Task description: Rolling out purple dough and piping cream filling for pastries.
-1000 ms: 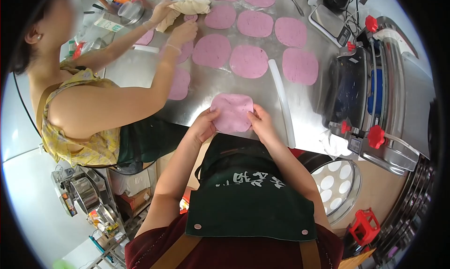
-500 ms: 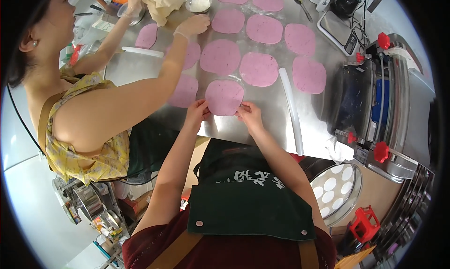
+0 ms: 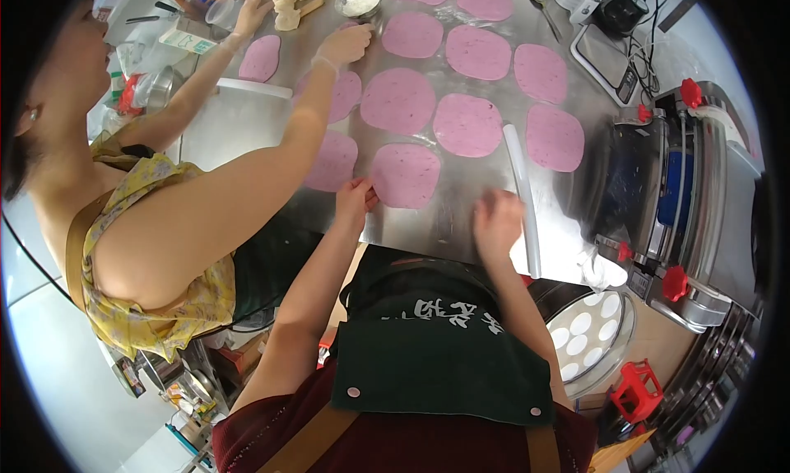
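Observation:
A flat, rounded pink dough sheet point(image 3: 405, 177) lies on the steel table closest to me. At its lower left edge is my left hand point(image 3: 356, 203), fingers curled together with the tips on the dough's rim. My right hand point(image 3: 499, 224) is off the dough, above the table between that sheet and a long white rolling pin point(image 3: 522, 201). Motion smears its fingers, so their hold cannot be made out. More pink sheets surround the near one, among them one to its upper right point(image 3: 467, 125) and another to its left point(image 3: 332, 162).
On my left a co-worker's gloved hand point(image 3: 346, 45) reaches beside a bowl of white powder point(image 3: 360, 2). A second white rod point(image 3: 255, 88) lies there. To the right stand a kitchen scale point(image 3: 605, 65) and a machine with red knobs point(image 3: 675, 185). A white cloth point(image 3: 602, 271) rests at the table's corner.
My right hand has let go of the near dough sheet and moved right toward the rolling pin. My left hand stays at the sheet's left edge. The co-worker's cloth-like bundle has been lowered.

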A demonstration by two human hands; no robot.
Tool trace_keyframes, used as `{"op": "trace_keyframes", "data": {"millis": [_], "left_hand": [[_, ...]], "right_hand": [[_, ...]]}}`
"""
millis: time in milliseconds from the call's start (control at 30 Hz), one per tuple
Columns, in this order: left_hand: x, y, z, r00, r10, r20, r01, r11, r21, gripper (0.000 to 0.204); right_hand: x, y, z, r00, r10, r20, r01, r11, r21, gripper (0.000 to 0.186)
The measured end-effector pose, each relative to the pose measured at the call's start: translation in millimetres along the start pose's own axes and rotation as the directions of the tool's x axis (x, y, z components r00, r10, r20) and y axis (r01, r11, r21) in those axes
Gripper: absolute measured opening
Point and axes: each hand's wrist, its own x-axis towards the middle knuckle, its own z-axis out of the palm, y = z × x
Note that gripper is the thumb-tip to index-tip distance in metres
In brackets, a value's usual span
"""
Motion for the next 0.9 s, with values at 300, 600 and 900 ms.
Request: {"op": "trace_keyframes", "data": {"millis": [300,600,900], "left_hand": [[-6,3,38,0.631,0.703,0.328,-0.558,0.117,0.822,0.018],[-114,40,83,0.653,0.447,0.612,-0.757,0.359,0.546,0.013],[-13,-5,31,0.7,0.467,0.54,-0.671,0.172,0.721,0.017]], "right_hand": [[-15,74,-19,0.999,0.042,-0.014,-0.044,0.978,-0.204,0.036],[-36,78,-51,0.993,0.119,-0.008,-0.115,0.974,0.194,0.026],[-10,73,-89,0.96,-0.204,0.19,0.168,0.968,0.188,0.028]]}}
